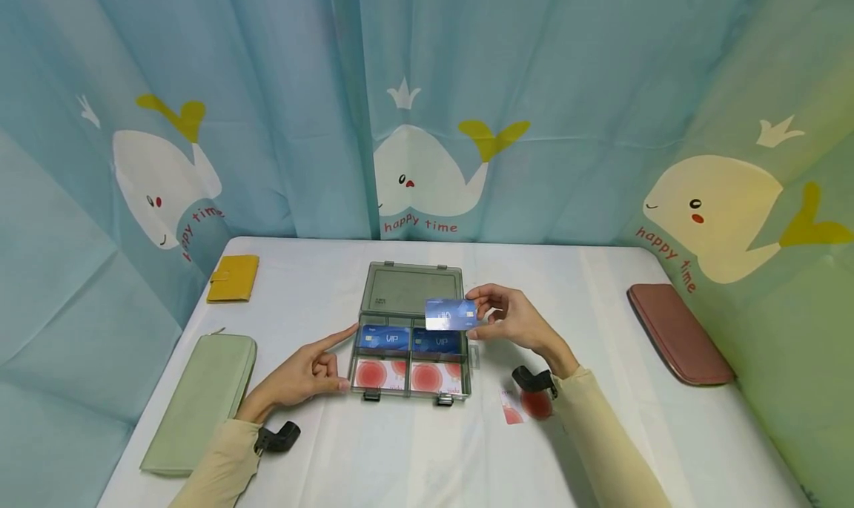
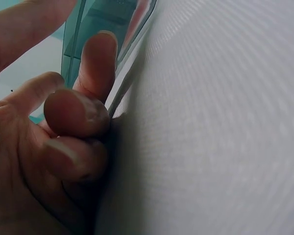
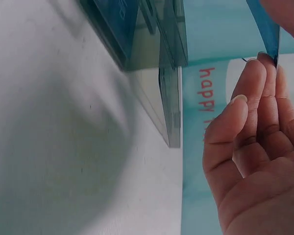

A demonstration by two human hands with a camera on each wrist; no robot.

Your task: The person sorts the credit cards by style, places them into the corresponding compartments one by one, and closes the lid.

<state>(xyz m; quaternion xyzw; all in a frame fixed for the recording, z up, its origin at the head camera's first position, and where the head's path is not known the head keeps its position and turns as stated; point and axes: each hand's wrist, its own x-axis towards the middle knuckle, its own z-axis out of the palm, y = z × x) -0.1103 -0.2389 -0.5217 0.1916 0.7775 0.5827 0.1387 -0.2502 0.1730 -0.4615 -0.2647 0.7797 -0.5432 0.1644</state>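
Note:
A transparent grey-green divided box (image 1: 408, 357) lies on the table with its lid (image 1: 412, 288) tipped back. Blue VIP cards (image 1: 385, 339) lie in its two back compartments, and white cards with red circles (image 1: 371, 374) in the two front ones. Above the back right compartment, my right hand (image 1: 517, 319) pinches another blue VIP card (image 1: 447, 315) by its right edge. At the box's left side is my left hand (image 1: 300, 374), index finger and thumb extended to the wall, other fingers curled. In the right wrist view the card (image 3: 265, 29) shows nearly edge-on.
White cards with red circles (image 1: 512, 408) lie on the table, partly behind the right wrist's camera. A green wallet (image 1: 200, 400) and a small yellow wallet (image 1: 233, 278) are at the left, a reddish-brown wallet (image 1: 680, 335) at the right. A whale-print curtain (image 1: 300, 122) hangs behind.

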